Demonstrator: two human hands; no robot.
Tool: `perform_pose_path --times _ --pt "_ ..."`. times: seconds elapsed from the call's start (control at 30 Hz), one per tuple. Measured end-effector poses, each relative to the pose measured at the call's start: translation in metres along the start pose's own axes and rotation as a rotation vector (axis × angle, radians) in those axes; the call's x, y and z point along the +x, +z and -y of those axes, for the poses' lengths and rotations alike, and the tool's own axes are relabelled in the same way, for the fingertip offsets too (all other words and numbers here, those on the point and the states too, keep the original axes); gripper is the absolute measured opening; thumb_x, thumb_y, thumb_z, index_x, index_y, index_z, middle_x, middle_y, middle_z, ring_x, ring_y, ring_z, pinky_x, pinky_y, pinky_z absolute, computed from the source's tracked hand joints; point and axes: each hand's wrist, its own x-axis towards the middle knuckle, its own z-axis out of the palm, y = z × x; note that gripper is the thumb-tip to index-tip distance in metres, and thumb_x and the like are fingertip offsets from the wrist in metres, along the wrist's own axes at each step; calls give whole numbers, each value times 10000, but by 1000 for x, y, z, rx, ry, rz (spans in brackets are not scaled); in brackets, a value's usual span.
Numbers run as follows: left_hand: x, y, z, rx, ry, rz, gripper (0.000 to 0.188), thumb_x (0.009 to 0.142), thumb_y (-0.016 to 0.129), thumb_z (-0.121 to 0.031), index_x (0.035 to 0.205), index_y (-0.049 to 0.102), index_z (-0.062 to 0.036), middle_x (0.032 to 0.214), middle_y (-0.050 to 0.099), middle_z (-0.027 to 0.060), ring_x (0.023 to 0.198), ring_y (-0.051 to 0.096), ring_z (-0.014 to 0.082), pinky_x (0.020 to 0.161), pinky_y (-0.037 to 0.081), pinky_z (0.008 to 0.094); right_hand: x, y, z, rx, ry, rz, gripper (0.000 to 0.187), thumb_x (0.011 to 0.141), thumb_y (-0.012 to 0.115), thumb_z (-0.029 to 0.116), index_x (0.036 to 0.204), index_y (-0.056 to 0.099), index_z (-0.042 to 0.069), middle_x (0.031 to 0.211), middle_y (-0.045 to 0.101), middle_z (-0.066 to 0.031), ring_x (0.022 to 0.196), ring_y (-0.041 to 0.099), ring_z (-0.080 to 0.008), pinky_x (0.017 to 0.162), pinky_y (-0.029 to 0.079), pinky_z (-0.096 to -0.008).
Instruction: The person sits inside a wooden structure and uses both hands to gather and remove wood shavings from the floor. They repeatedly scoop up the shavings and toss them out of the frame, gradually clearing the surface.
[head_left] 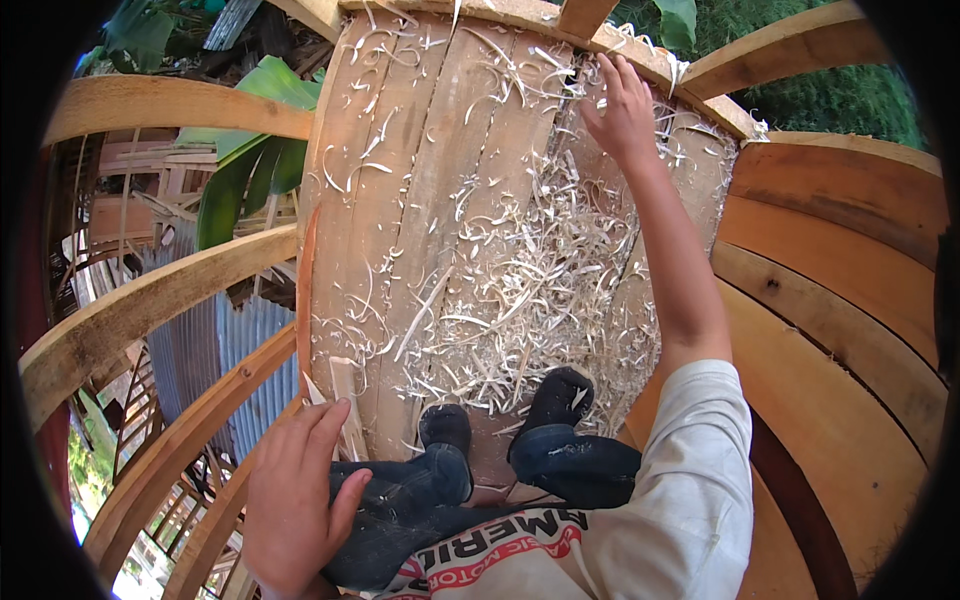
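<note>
My right arm stretches out to the far side of the plank floor (pixel 430 190). There my right hand (pixel 622 112) is open, its fingers extended close to the edge board (pixel 640 62) and nothing visible in them. Whether the fingertips touch the wood or the shavings is hard to tell. At the lower left, my left hand (pixel 298 490) is open too, thumb apart from the fingers. Its fingertips are by a short wood strip (pixel 347 400) near the floor's left edge. Curly pale wood shavings (pixel 540 270) lie scattered over the planks, thickest between my right arm and my feet.
Wooden rails (pixel 170 300) frame the left side, with corrugated metal sheets (pixel 245 345) beyond and below them. On the right rises a wall of horizontal boards (pixel 820 300). My dark shoes (pixel 560 398) stand among the shavings. Large green leaves (pixel 265 150) hang past the left edge.
</note>
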Motion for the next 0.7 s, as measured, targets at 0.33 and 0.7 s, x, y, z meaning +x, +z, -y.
perform_pose_path --times 0.33,0.7 --pt "-2 2 5 -35 -2 8 586 824 690 -163 1353 487 -14 1227 553 192 1087 527 393 959 410 457 -153 -61 75 -18 -189 452 881 803 700 592 1478 353 145 1506 334 -231 1406 316 -376 1121 280 -558" --pt "1 11 10 -20 12 -14 580 824 696 -162 1350 496 -22 1213 556 196 1096 531 398 963 410 459 -111 -88 57 153 29 26 446 812 688 115 1248 598 133 1222 591 -140 1153 567 -364 946 485 -478"
